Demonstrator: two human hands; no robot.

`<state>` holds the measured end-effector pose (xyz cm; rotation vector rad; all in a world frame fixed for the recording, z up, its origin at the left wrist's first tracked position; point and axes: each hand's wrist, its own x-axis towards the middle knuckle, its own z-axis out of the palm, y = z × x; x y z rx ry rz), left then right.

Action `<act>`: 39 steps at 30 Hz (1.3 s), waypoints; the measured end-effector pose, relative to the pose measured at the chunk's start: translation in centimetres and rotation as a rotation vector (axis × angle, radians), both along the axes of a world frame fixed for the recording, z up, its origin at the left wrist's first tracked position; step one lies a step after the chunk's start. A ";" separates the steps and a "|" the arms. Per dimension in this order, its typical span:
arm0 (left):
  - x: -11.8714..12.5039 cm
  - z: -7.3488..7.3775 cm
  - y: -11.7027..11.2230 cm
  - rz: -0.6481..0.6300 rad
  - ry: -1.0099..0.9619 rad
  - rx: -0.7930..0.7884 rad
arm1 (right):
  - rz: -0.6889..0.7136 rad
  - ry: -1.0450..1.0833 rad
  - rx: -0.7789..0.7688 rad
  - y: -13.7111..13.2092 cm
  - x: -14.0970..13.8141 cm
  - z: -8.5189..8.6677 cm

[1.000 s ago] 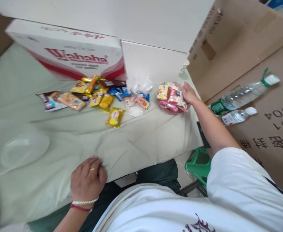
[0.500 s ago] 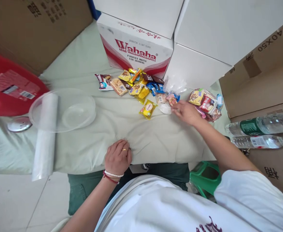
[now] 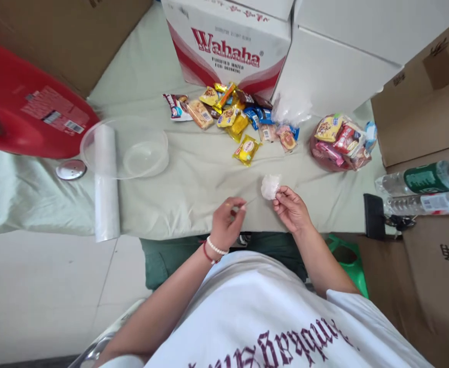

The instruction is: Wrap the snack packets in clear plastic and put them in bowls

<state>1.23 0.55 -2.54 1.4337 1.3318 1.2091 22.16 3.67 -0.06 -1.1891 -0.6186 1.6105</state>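
Note:
My right hand [image 3: 291,207] pinches a small crumpled ball of whitish clear plastic [image 3: 271,187] between thumb and fingers, just above the cloth near the table's front edge. To its left, my left hand [image 3: 229,217] is raised with thumb and fingertips drawn together. A faint thin strand seems to run from those fingertips toward the right hand; what it is cannot be made out. Beyond the hands lies a yellow-wrapped snack cake [image 3: 247,150], apart from a pile of wrapped snacks [image 3: 228,116]. A pink-wrapped snack [image 3: 287,138] lies at the pile's right end.
A round container filled with snacks [image 3: 330,156] stands at the right. Leftward are a clear plastic bowl [image 3: 148,130], a plastic roll [image 3: 107,209] and a red jug [image 3: 51,112]. A Wahaha carton [image 3: 228,51] backs the pile; plastic bottles [image 3: 424,179] lie at the right edge.
My right hand has come back from the pile toward the table's front edge, carrying the crumpled plastic. My left hand has lifted off the edge and moved right, toward it. The view has shifted.

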 end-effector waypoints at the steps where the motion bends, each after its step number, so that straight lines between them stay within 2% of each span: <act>1: 1.2 0.4 0.2 -0.037 -0.085 -0.088 | 0.014 0.010 0.006 -0.8 -0.7 0.1; 5: 3.9 1.1 1.3 -0.089 -0.394 -0.321 | 0.118 -0.108 0.097 -2.1 -2.3 0.5; 9: 3.4 1.0 1.4 -0.013 -0.631 -0.477 | 0.083 -0.219 0.154 -1.6 -2.0 0.9; 11: 2.9 0.8 1.1 0.037 -0.675 -0.507 | 0.066 -0.215 0.135 -1.3 -1.8 0.9; 16: 2.1 0.8 0.5 0.119 -0.610 -0.468 | 0.076 -0.155 0.109 -0.9 -1.8 0.8; 20: 1.6 1.6 0.8 0.157 -0.743 -0.519 | 0.026 -0.061 0.075 -0.8 -1.8 0.3; 23: 1.2 1.9 1.0 0.133 -0.793 -0.561 | 0.072 -0.085 0.018 -0.9 -1.3 -0.3; 25: 1.2 1.7 0.9 0.123 -0.718 -0.530 | 0.076 -0.149 0.026 -1.0 -0.8 -0.5; 27: 1.3 1.5 0.7 0.113 -0.601 -0.474 | 0.062 -0.211 0.097 -1.0 -0.6 -0.4; 29: 1.5 1.3 0.4 0.076 -0.523 -0.430 | 0.120 -0.298 0.191 -0.8 -0.8 0.0; 31: 1.6 1.4 0.2 0.035 -0.580 -0.414 | 0.240 -0.428 0.258 -0.5 -1.3 0.3; 33: 1.4 1.8 0.3 0.006 -0.759 -0.446 | 0.325 -0.521 0.296 -0.3 -2.0 0.4; 35: 0.7 2.3 0.6 -0.018 -0.914 -0.514 | 0.359 -0.502 0.298 -0.2 -2.6 0.3; 37: -0.1 2.7 1.0 -0.081 -0.928 -0.590 | 0.368 -0.435 0.258 -0.1 -3.0 0.3; 39: -0.8 2.9 1.3 -0.169 -0.860 -0.641 | 0.343 -0.400 0.210 -0.2 -2.9 0.3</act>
